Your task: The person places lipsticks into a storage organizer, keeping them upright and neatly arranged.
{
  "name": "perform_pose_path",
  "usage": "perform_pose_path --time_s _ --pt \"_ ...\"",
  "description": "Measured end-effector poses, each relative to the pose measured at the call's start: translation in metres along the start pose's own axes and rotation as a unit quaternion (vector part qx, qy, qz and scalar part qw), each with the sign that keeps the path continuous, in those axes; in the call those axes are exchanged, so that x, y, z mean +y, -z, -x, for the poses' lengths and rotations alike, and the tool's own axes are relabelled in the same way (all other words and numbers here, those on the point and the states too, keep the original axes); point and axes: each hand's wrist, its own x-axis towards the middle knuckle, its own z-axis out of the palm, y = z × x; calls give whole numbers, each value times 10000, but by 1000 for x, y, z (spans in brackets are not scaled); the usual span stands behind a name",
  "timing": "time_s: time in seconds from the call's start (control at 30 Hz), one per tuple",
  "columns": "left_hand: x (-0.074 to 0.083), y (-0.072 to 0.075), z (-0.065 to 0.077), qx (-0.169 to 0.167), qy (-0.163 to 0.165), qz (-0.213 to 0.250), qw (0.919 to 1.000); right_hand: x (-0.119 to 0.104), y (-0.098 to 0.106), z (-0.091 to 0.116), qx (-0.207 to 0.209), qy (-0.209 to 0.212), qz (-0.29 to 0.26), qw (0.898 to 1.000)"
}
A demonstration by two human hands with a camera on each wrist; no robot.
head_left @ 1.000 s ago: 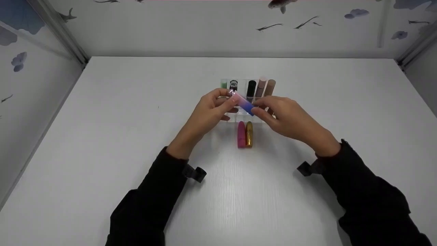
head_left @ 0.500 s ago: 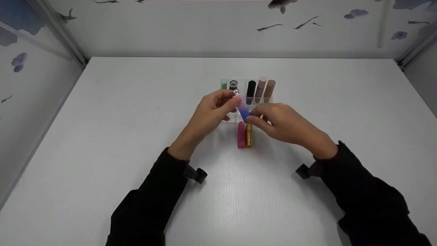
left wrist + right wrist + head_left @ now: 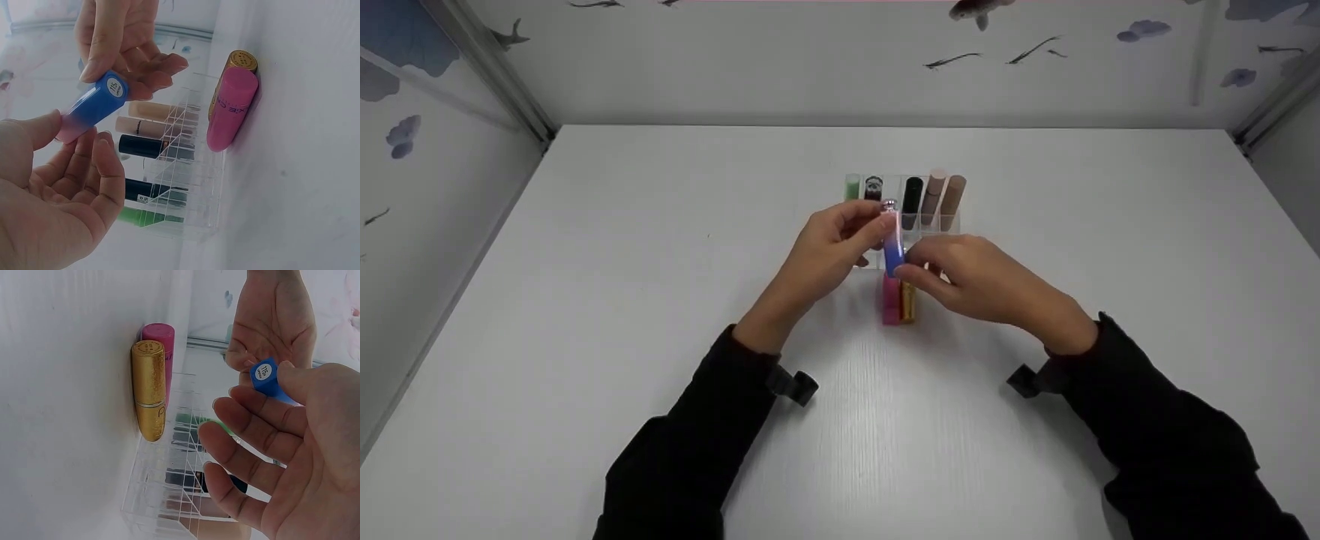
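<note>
Held above the table is a lipstick tube (image 3: 893,251), pink fading to blue, with a silvery knob at its far end. My left hand (image 3: 829,251) pinches its pink part between thumb and fingers. At the blue end, with its round "115" label (image 3: 115,87), the thumb and index finger of my right hand (image 3: 986,277) grip the tube; the other right fingers are spread loosely in the right wrist view. Just below, a magenta lipstick (image 3: 233,107) and a gold lipstick (image 3: 149,388) lie side by side on the table, partly covered in the head view.
Behind the hands stands a clear compartment organizer (image 3: 934,223). Its slots hold a green tube (image 3: 852,187), dark tubes (image 3: 912,196) and beige tubes (image 3: 952,199). A patterned white panel (image 3: 810,67) rises behind the white table (image 3: 622,300).
The lipstick tube has turned from slanted to nearly pointing straight toward me. My right hand has come nearer and slightly left with the blue end; my left hand has shifted slightly right.
</note>
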Motion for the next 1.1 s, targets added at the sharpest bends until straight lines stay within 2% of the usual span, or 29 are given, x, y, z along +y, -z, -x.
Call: perform_pose_path --time_s 0.73,0.87,0.97,1.1 --pt "-2 -3 -2 -147 -66 -207 9997 1 -1 2 -139 255 107 9995" --pt "3 2 -3 37 -346 -537 9979 3 6 2 -106 244 224 9994" --pt "9 5 -8 242 -619 -888 9938 8 14 3 69 97 455 9989" --pt "21 6 -19 407 -927 -1610 9818 15 22 7 186 -372 861 9954"
